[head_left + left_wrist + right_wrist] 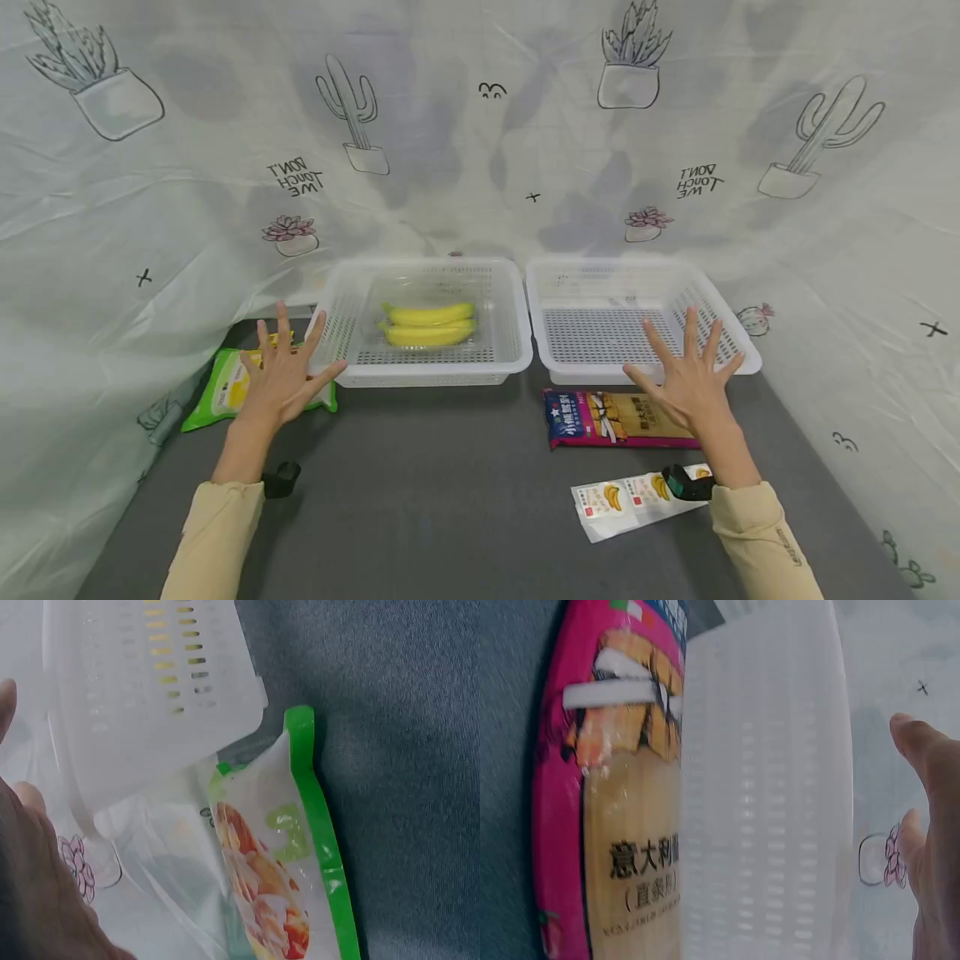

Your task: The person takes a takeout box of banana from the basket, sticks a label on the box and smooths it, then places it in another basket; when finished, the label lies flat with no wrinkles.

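Enclosed at back and sides by whitish sheet (450, 183), printed with potted cacti (347, 104) and mirrored lettering (297, 177). Below, dark grey bench (420, 483).

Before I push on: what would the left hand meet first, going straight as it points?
Probably the printed curtain ahead; depth is unclear, so the left hand might graze the left basket first.

By the left grip (281, 383): green-edged packet (223, 385), glossy plastic film. By the right grip (688, 383): pasta packet (592, 418), shiny film; basket (600, 323), smooth plastic. Below both: bench (435, 483), matt, cloth-like.
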Demonstrator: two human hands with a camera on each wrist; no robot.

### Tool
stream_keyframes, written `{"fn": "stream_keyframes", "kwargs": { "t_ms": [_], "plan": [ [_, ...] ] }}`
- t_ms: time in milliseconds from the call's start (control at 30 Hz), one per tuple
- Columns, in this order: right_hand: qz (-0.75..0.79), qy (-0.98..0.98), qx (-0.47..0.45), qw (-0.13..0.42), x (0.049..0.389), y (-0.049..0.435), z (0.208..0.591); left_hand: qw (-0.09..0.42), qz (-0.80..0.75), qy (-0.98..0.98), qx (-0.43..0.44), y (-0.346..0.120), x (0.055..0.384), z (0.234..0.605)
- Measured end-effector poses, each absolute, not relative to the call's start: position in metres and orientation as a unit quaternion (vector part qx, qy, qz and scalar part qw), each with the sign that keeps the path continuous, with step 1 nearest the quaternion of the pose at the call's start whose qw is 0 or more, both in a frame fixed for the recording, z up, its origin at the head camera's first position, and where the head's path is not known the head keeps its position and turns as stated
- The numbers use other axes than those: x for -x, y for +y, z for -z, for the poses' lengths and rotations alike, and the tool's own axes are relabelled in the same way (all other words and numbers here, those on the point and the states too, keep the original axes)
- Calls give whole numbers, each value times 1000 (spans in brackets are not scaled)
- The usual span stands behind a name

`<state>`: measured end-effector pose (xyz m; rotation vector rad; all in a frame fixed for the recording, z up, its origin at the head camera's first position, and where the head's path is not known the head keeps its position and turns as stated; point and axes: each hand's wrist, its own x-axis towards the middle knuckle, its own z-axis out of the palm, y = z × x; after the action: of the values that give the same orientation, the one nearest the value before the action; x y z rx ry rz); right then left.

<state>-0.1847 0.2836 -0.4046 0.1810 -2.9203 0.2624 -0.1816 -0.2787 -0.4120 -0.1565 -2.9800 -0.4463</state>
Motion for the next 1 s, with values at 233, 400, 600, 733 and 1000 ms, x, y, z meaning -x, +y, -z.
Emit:
{"fn": "stream_keyframes", "kwargs": {
  "t_ms": [233,400,600,733,1000],
  "plan": [
    [-111,-983,-98,108,179,269,402,23,223,-967,119,-288,198,396],
    [-195,-969,-138,71,177,255,402,-31,276,-954,114,-296,206,388],
    [-365,-907,-209,18,181,237,402,-33,249,-960,122,-300,209,390],
    [-473,-848,-237,-21,187,222,396,-32,228,-966,115,-297,216,388],
    [-655,-729,-155,-121,206,179,384,-70,231,-967,76,-292,213,386]
  ]
}}
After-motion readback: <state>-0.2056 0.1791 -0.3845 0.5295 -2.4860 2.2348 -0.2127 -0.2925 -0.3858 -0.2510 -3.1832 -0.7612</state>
